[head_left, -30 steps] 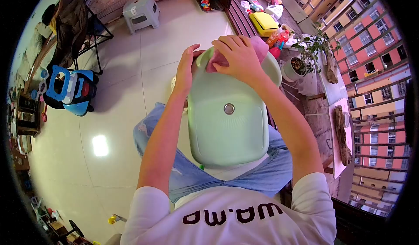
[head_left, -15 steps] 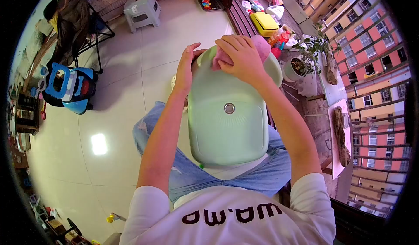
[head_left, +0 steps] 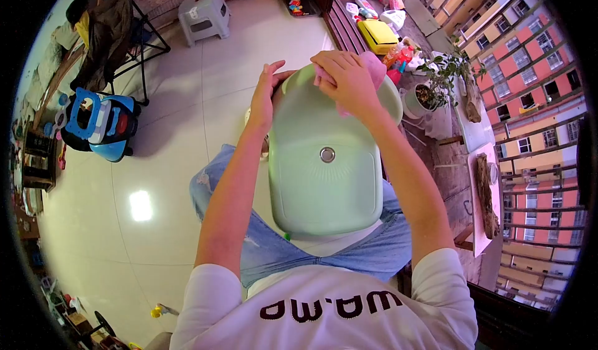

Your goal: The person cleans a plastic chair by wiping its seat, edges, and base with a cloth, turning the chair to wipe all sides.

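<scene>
A pale green plastic basin-like piece (head_left: 324,194) with a round metal-coloured fitting (head_left: 327,155) rests over my lap. My right hand (head_left: 349,82) presses a pink cloth (head_left: 374,69) against its far end, with cloth showing on both sides of the fingers. At the upper left edge, my left hand (head_left: 266,97) holds the rim; the thumb and fingers are apart around it, and part of the hand is hidden behind the edge.
A grey stool (head_left: 204,16) stands at the back. On the left are a blue ride-on toy (head_left: 103,125) and a folding chair (head_left: 106,44). To the right are a yellow case (head_left: 377,36), a potted plant (head_left: 420,97) and driftwood (head_left: 488,194).
My right hand has moved slightly to the right and with it the pink cloth, which now shows below the palm too. My left hand has stayed at the rim.
</scene>
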A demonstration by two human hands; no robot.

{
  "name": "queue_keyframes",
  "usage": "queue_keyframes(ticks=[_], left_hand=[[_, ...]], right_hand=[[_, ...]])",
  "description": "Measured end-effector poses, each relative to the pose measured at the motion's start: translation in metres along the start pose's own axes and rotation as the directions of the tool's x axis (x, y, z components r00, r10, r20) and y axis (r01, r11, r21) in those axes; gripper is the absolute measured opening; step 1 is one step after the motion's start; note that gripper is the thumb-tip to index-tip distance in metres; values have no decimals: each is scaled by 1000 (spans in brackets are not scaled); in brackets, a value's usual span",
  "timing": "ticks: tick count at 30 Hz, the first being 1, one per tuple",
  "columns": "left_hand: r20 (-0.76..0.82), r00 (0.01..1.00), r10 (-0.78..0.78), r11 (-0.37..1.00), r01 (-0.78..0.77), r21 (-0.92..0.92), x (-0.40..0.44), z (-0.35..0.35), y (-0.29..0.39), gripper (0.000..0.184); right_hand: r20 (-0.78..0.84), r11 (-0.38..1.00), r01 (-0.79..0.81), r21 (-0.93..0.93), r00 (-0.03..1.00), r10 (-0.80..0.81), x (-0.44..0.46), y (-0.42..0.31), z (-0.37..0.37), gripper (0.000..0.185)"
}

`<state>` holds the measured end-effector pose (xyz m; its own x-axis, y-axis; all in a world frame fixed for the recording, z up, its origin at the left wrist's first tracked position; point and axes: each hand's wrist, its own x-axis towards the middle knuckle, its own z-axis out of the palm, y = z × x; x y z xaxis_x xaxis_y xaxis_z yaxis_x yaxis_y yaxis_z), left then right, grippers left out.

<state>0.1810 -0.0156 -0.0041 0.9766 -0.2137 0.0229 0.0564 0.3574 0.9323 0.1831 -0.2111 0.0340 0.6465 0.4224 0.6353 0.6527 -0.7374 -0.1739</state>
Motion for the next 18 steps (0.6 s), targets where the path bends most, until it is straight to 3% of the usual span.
queue_keyframes(ticks=[3, 5, 7, 9, 10, 12, 14, 15, 16, 18], left_hand=[[-35, 998, -46, 998, 44, -48, 3, 0, 0, 65], [-57, 998, -25, 992, 17, -127, 10, -10, -6, 66], [-94, 995, -27, 986, 11, -167, 8, -15, -7, 67], [-146, 987, -70, 958, 25, -286, 4, -18, -1, 66], [-129, 989, -71, 959, 32, -283, 3, -17, 0, 66], [-184, 979, -89, 974, 47, -220, 1, -13, 0, 66], [-196, 975, -106, 974, 62, -218, 1, -6, -4, 63], [-140, 989, -42, 998, 35, -56, 1, -5, -9, 61], [-74, 997, 14, 995, -6, 102, 2, -4, -15, 59], [5, 999, 32, 986, -33, 163, 4, -4, -21, 52]], right_hand=[[-118, 986, 21, -163, 992, -40, 0, -14, 18, 36], [58, 915, 313, -255, 949, -309, 2, -33, 21, 31], [232, 838, 435, -329, 898, -375, -7, -50, 64, 28], [127, 870, 404, -282, 915, -383, 0, -55, 64, 29], [25, 896, 391, -213, 919, -394, 1, -54, 62, 31], [35, 899, 379, -219, 924, -381, 2, -41, 57, 38], [-63, 942, 248, -227, 961, -268, 1, -28, 41, 40], [-106, 963, 145, -225, 979, -173, 0, -22, 28, 43], [-106, 963, 140, -229, 980, -167, -4, -14, 16, 43], [-199, 950, -94, -299, 979, 35, -15, 4, -6, 40]])
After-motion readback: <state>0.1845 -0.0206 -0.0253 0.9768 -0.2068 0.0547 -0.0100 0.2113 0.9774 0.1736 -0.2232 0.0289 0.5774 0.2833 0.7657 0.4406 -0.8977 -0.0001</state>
